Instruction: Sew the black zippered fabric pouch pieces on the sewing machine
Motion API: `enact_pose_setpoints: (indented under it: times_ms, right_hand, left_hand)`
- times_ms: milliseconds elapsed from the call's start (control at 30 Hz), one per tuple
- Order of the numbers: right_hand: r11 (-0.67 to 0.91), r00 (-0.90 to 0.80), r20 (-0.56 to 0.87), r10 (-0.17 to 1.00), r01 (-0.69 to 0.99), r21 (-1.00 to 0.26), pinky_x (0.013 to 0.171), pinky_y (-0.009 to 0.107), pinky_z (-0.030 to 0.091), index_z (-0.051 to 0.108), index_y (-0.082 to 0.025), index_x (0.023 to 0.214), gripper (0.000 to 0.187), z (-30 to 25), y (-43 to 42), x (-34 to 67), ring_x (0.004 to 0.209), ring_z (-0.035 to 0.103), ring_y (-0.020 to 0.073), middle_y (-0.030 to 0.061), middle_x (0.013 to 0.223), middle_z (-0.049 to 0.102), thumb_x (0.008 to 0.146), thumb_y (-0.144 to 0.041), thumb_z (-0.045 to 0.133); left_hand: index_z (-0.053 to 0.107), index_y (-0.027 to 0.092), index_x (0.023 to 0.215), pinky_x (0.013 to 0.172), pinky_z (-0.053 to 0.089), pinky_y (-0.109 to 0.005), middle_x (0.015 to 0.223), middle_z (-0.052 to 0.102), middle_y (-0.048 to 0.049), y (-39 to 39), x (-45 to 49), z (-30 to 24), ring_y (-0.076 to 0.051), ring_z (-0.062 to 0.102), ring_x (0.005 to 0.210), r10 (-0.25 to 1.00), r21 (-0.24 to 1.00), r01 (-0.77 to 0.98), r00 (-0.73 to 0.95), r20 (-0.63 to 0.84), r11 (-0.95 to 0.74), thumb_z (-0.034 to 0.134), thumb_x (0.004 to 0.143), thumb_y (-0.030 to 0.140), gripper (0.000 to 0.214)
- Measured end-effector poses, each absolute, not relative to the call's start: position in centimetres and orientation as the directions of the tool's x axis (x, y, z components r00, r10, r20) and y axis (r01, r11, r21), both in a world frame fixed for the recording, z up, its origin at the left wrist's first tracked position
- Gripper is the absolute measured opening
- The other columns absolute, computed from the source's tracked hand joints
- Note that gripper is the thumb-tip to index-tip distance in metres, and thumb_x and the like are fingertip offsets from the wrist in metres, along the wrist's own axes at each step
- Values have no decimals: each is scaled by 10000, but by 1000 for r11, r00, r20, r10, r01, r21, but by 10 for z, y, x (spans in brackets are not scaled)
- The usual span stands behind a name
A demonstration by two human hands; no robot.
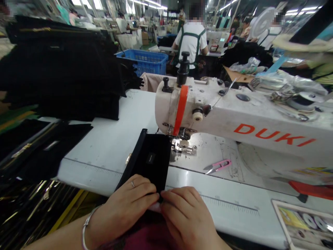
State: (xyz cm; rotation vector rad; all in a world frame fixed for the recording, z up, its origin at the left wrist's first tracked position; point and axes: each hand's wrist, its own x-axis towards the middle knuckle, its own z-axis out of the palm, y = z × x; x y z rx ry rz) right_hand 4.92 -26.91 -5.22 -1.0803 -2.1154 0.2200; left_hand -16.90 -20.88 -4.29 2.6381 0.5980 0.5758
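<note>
A black fabric piece (157, 149) with a small label and a zipper along its left side lies on the white sewing table. Its upper right edge reaches the presser foot (183, 146) of the sewing machine (215, 104). At the fabric's near edge, my left hand (127, 201) pinches the cloth, fingers closed. Right beside it, my right hand (186, 211) grips the same edge near the corner, its fingertips almost touching the left ones. A gold zipper pull (128, 158) sticks out at the fabric's left.
Pink-handled thread snips (218, 166) lie right of the presser foot. Black pieces are stacked in a tall pile (62, 69) at the left, with more zippered pieces (44, 149) nearer. Beyond stand a blue basket (149, 59) and a person (191, 41) facing away.
</note>
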Motion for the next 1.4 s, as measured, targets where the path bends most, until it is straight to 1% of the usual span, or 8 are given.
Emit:
enact_pose_setpoints:
  times_ms: [67,233,500,700,833,1067,1233,1400]
  right_hand:
    - [637,-384,540,749,639,-431,789,338,466,655,-148,1032,152,-53,-266,49,931,617,190,44,1112,709,955,-135,525]
    - [627,-409,500,763,654,-423,780,353,493,637,-152,1139,231,-50,-260,52,932,614,206,56,1170,692,925,-129,554]
    - [574,-419,400,815,679,-458,822,396,518,628,-164,1174,264,-39,-241,59,954,588,230,53,1190,674,914,-150,585]
    - [554,-439,342,831,710,-435,856,425,528,631,-163,1181,277,-35,-224,66,974,585,246,63,1218,655,907,-149,594]
    - [531,-463,261,847,740,-413,886,438,529,636,-167,1181,297,-32,-209,71,988,584,251,57,1215,653,884,-156,631]
    - [532,-485,220,847,765,-363,936,455,524,651,-172,1163,303,-33,-185,80,1031,592,262,57,1203,659,860,-162,650]
    - [495,-434,243,868,803,-332,923,473,536,633,-144,1203,338,-39,-176,81,1043,606,282,94,1218,652,868,-183,625]
    - [498,-411,301,861,805,-324,924,491,538,605,-113,1243,372,-48,-173,83,1108,589,306,146,1219,643,881,-192,585]
  left_hand:
    - [607,147,1084,906,467,-358,1044,621,-68,-206,-170,-45,-180,552,955,480,446,325,826,295,-834,444,985,85,200]
    - [614,157,1110,939,472,-362,1068,621,-70,-192,-166,-40,-190,559,986,477,420,347,840,259,-839,436,984,97,227]
    - [646,168,1068,891,482,-332,1018,643,-51,-157,-154,-42,-179,573,946,421,350,314,859,291,-883,501,958,108,192]
    - [659,163,1049,896,468,-333,1022,647,-52,-135,-146,-43,-184,575,955,405,295,322,868,287,-900,499,961,109,190]
    - [679,158,1027,883,473,-326,1011,650,-56,-118,-140,-42,-178,567,943,409,305,320,862,298,-897,483,982,142,201]
    - [694,152,988,930,465,-353,983,662,-45,-92,-129,-48,-181,585,969,385,278,305,871,304,-911,487,993,179,209]
    - [720,166,1000,926,479,-327,1019,687,-42,-78,-124,-50,-179,608,960,430,298,335,831,352,-894,552,964,199,175]
    - [733,195,1004,921,490,-325,1033,707,-33,-65,-119,-47,-180,623,979,491,309,399,806,332,-864,567,962,225,175]
